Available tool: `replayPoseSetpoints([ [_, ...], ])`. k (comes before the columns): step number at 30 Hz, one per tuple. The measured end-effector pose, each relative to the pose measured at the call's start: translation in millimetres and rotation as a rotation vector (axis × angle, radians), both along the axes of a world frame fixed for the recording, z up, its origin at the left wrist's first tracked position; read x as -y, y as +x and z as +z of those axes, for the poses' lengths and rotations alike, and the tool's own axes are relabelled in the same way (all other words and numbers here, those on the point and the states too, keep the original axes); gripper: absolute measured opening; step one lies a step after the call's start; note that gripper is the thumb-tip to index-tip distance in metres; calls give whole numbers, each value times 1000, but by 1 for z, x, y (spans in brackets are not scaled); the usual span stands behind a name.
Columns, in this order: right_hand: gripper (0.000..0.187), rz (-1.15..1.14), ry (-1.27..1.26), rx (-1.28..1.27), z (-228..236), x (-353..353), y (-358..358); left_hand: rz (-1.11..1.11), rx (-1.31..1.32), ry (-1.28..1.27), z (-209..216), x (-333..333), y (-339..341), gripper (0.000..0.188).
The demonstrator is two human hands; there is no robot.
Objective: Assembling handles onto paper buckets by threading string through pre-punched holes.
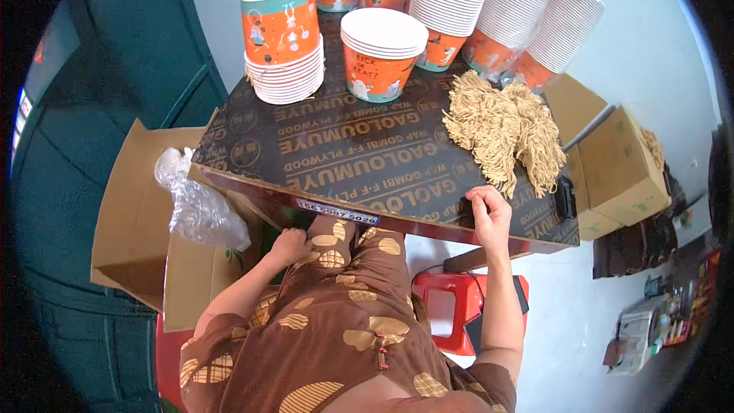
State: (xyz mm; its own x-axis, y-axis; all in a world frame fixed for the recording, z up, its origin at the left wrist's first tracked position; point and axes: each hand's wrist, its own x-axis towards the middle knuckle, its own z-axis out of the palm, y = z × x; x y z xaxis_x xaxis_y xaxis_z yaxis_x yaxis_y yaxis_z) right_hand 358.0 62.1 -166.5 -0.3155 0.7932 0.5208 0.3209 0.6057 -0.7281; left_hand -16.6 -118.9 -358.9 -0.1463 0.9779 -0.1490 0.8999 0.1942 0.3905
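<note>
My left hand rests closed by my knee, below the front edge of the table; nothing shows in its fingers. At the table's front right edge lies my right hand, its fingers curled in and no object visible in them. Just beyond it is a bundle of tan twisted cords. Orange paper cups with white rims stand nested in a short stack at mid-table. Left of them is an upside-down stack of similar cups, with a green-edged base on top.
Taller cup stacks line the back of the dark plywood table, some in clear plastic. An open carton with a clear plastic bag is at left. More cartons sit at right, and a red stool stands below.
</note>
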Motion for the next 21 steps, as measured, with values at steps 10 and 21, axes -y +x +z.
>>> replayPoseSetpoints([
  [10,9,11,-14,-25,-2,1,-1,-670,564,-69,214,11,46,22],
  [21,9,6,-26,-9,-1,0,-2,-414,3,917,325,-123,39,15],
])
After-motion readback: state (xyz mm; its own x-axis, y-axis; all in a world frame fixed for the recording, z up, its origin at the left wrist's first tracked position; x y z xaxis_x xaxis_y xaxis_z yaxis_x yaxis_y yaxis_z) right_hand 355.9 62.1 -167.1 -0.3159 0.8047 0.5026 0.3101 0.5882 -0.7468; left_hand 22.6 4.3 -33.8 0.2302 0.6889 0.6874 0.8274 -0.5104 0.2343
